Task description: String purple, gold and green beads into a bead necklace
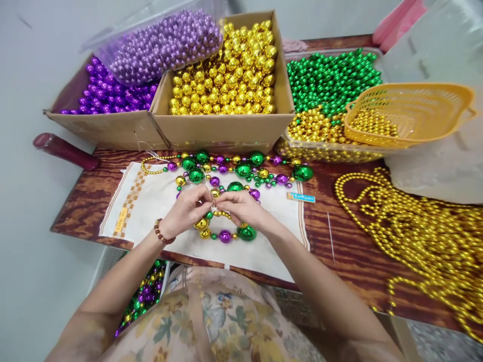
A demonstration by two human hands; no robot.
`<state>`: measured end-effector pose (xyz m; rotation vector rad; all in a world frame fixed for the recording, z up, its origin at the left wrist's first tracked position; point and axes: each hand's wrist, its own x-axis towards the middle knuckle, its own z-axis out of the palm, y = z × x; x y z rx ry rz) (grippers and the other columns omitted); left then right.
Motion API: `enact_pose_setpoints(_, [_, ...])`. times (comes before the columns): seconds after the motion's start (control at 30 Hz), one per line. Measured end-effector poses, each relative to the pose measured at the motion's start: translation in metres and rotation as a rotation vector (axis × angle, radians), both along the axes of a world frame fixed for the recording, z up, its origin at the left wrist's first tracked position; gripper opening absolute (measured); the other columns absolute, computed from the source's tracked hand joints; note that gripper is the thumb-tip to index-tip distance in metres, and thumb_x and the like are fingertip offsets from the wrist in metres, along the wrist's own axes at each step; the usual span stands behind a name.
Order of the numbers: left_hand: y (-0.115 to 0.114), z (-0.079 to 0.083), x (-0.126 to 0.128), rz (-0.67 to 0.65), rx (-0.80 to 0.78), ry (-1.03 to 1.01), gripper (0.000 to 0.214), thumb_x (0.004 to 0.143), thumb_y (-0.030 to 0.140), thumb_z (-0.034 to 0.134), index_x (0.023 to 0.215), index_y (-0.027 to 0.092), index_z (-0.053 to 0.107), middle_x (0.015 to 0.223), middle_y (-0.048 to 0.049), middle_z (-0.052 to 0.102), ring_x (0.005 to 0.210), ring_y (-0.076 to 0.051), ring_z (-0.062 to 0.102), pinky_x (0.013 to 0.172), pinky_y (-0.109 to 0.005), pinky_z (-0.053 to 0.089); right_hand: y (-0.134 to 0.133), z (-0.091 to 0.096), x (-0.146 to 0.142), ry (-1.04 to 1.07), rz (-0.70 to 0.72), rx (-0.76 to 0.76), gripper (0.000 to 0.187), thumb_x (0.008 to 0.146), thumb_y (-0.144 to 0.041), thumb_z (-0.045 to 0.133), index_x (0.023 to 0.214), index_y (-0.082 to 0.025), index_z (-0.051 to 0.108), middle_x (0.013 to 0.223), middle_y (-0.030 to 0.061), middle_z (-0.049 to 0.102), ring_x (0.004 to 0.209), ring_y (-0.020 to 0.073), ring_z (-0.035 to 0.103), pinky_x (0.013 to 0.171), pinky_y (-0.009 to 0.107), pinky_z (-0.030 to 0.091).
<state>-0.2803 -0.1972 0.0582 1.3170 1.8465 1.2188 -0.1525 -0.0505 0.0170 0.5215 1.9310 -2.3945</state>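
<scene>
Over a white cloth (158,201), my left hand (191,205) and my right hand (242,205) meet fingertip to fingertip, both pinching a thin white string (213,193). Just below the fingers lies a strand of gold, green and purple beads with a large green bead (247,233) and a purple bead (225,236); the string appears to belong to it. The exact string ends are hidden by my fingers. Beyond my hands, a longer bead necklace (243,170) lies folded along the cloth's far edge, its small gold beads at the left.
Cardboard boxes of purple beads (113,95) and gold beads (226,70) stand behind. Green beads (332,75) and a yellow basket (415,113) are at back right. Gold bead strands (415,241) cover the right side. A thin needle (331,236) lies beside the cloth.
</scene>
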Motion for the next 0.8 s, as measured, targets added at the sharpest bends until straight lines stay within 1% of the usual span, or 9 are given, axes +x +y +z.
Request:
enact_pose_setpoints(0.13, [0.001,-0.009,0.007,0.096,0.085,0.035,0.014,0.087,0.021,0.062,0.074,0.020,0.058,0.082,-0.0049,0.064,0.075,-0.016,0.056,0.069,-0.028,0.042,-0.005,0.003,-0.005,-0.003,-0.017,-0.080,0.022,0.074,-0.038,0.069,0.081,-0.017,0.070,0.048,-0.0068,0.052,0.035,0.0045,0.034,0.036,0.019,0.022])
enact_pose_setpoints(0.27, [0.001,-0.017,0.013,0.142,0.155,0.033,0.014,0.089,0.024,0.061,0.076,0.020,0.060,0.085,-0.0060,0.065,0.081,-0.017,0.058,0.070,-0.029,0.044,-0.008,0.003,-0.011,0.062,-0.062,-0.035,0.018,0.071,-0.035,0.069,0.069,-0.016,0.068,0.062,-0.0015,0.060,0.057,0.0095,0.051,0.053,0.022,0.038])
enact_pose_setpoints(0.33, [0.001,-0.020,0.014,0.167,0.178,-0.004,0.014,0.089,0.026,0.063,0.077,0.020,0.062,0.086,-0.0059,0.065,0.083,-0.017,0.059,0.070,-0.029,0.045,-0.005,0.000,-0.010,0.034,-0.105,0.165,0.015,0.073,-0.031,0.065,0.071,-0.017,0.069,0.068,-0.0001,0.063,0.064,0.0123,0.054,0.061,0.025,0.042])
enact_pose_setpoints(0.43, [0.001,-0.021,0.012,0.236,0.223,-0.137,0.015,0.087,0.029,0.067,0.076,0.019,0.063,0.085,-0.0052,0.066,0.082,-0.016,0.060,0.071,-0.028,0.047,0.008,0.000,0.002,-0.037,-0.280,0.616,0.013,0.077,-0.026,0.059,0.076,-0.020,0.071,0.081,0.0025,0.066,0.075,0.0165,0.057,0.068,0.028,0.043])
enact_pose_setpoints(0.5, [0.001,-0.021,0.008,0.268,0.228,-0.287,0.017,0.083,0.031,0.072,0.075,0.018,0.064,0.083,-0.0041,0.066,0.075,-0.014,0.060,0.067,-0.026,0.047,0.017,0.004,0.016,-0.007,-0.394,0.681,0.011,0.078,-0.027,0.060,0.076,-0.021,0.068,0.087,0.0044,0.067,0.082,0.0186,0.059,0.073,0.031,0.045])
enact_pose_setpoints(0.53, [0.001,-0.021,0.006,0.268,0.215,-0.379,0.019,0.080,0.032,0.075,0.075,0.017,0.063,0.083,-0.0035,0.066,0.071,-0.013,0.060,0.065,-0.025,0.048,0.019,0.007,0.023,0.038,-0.427,0.595,0.010,0.079,-0.029,0.060,0.076,-0.021,0.066,0.091,0.0053,0.067,0.085,0.0196,0.060,0.076,0.032,0.047])
enact_pose_setpoints(0.63, [0.002,-0.021,0.000,0.232,0.183,-0.655,0.026,0.074,0.034,0.081,0.076,0.016,0.061,0.085,-0.0023,0.069,0.069,-0.012,0.064,0.067,-0.026,0.052,0.015,0.016,0.039,0.205,-0.441,0.115,0.013,0.081,-0.033,0.060,0.075,-0.022,0.054,0.101,0.0072,0.068,0.100,0.0231,0.064,0.088,0.040,0.050])
enact_pose_setpoints(0.7, [0.004,-0.021,-0.001,0.226,0.191,-0.800,0.031,0.073,0.035,0.082,0.077,0.017,0.058,0.083,-0.0014,0.071,0.075,-0.014,0.068,0.074,-0.028,0.054,0.006,0.017,0.044,0.278,-0.415,-0.131,0.018,0.083,-0.034,0.059,0.075,-0.022,0.047,0.095,0.0062,0.068,0.099,0.0236,0.066,0.091,0.043,0.050])
enact_pose_setpoints(0.8, [0.005,-0.020,0.001,0.249,0.183,-0.924,0.037,0.071,0.038,0.083,0.078,0.018,0.053,0.068,0.0035,0.067,0.072,-0.014,0.069,0.082,-0.033,0.055,-0.005,0.010,0.042,0.286,-0.356,-0.239,0.020,0.084,-0.036,0.059,0.076,-0.023,0.046,0.068,-0.0005,0.058,0.074,0.0195,0.065,0.077,0.038,0.051])
